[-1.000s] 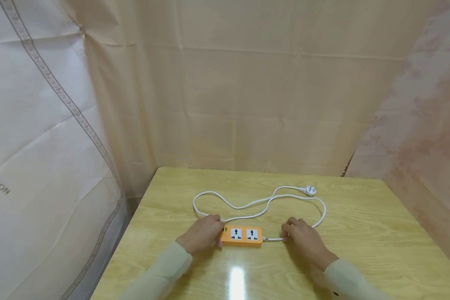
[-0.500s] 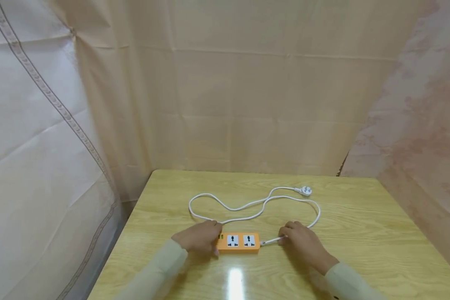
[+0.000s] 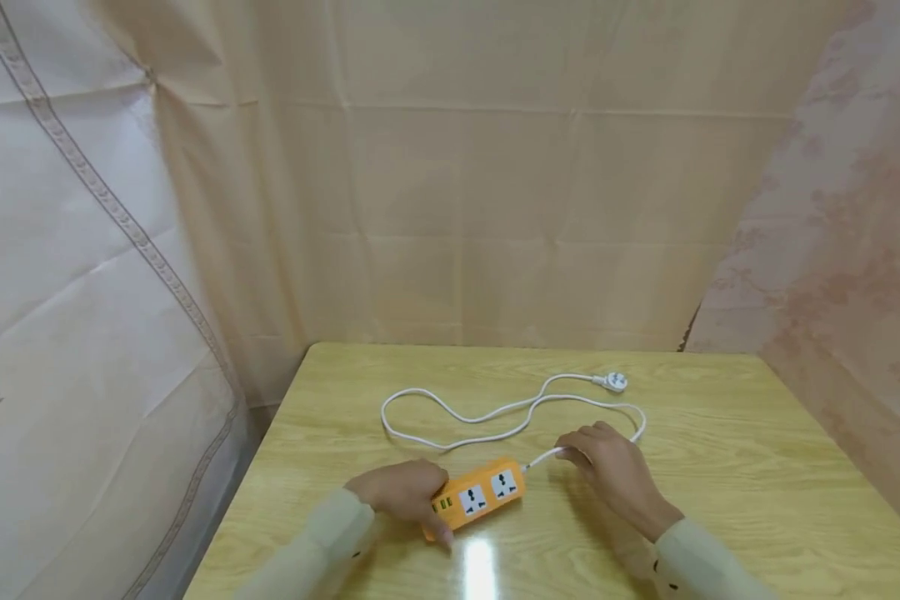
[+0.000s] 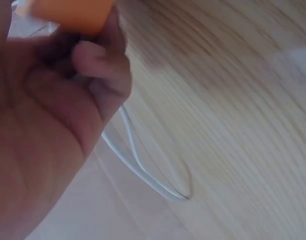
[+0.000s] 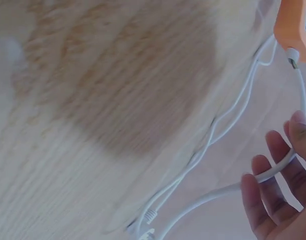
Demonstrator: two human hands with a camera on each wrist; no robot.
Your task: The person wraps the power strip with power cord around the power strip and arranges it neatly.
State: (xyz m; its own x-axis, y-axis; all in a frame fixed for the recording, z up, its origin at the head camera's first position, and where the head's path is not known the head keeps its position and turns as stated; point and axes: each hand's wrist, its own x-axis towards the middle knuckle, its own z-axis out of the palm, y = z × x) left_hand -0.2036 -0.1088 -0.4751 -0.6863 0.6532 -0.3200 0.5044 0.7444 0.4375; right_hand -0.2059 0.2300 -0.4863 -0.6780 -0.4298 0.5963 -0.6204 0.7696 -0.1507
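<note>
Left grip (image 3: 405, 490): clasps orange power strip (image 3: 486, 493) by one end | Right grip (image 3: 611, 462): holds white cable (image 5: 208, 195) | Strip position: slanted, between grips, worktop (image 3: 735, 467) near half | Plug (image 3: 615, 382): far side

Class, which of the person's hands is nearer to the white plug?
Right. The right hand holds the white cord just on the near side of the plug; the left hand grips the orange power strip, farther off to the plug's left.

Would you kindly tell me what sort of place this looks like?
Probably a makeshift indoor work booth, though the room beyond is hidden: a tan sheet hangs behind the wood-grain table, and a paler sheet hangs along its left.
</note>
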